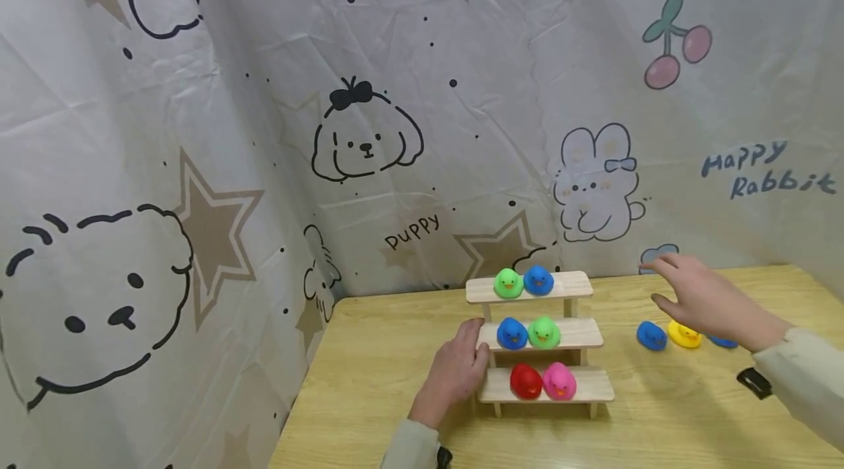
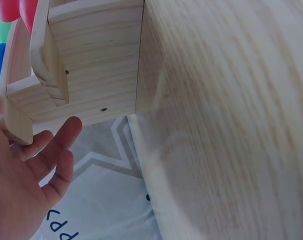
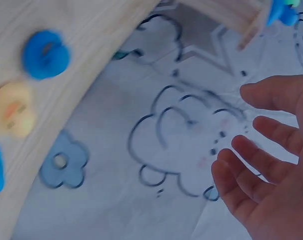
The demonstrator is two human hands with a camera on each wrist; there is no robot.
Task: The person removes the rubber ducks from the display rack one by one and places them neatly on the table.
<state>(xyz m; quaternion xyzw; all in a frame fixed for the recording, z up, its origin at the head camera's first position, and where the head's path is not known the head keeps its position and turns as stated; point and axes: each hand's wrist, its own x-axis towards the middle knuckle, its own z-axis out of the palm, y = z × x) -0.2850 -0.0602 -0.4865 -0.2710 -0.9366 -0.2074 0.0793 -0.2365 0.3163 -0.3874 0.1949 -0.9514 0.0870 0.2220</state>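
Note:
A three-step wooden display rack [image 1: 596, 385] stands on the table, with toy ducks in pairs on its steps. The top pair is a green duck [image 1: 508, 283] and a blue duck [image 1: 538, 281]; the middle is a blue duck [image 1: 512, 334] and a green duck [image 1: 543, 333]. On the bottom sit a red duck [image 1: 526, 381] and a pink duck [image 1: 560, 381]. My left hand [image 1: 458, 366] holds the left end of the middle step, its other fingers [image 2: 61, 145] loosely bent beneath. Empty, my right hand [image 1: 715, 300] hovers right of the rack, fingers spread.
Right of the rack, a blue duck [image 1: 652, 335], a yellow duck [image 1: 684, 333] and another blue duck [image 1: 724, 341], partly hidden by the right hand, lie in a row on the table [image 1: 369, 381]. A printed curtain [image 1: 461, 124] hangs behind the table and along its left.

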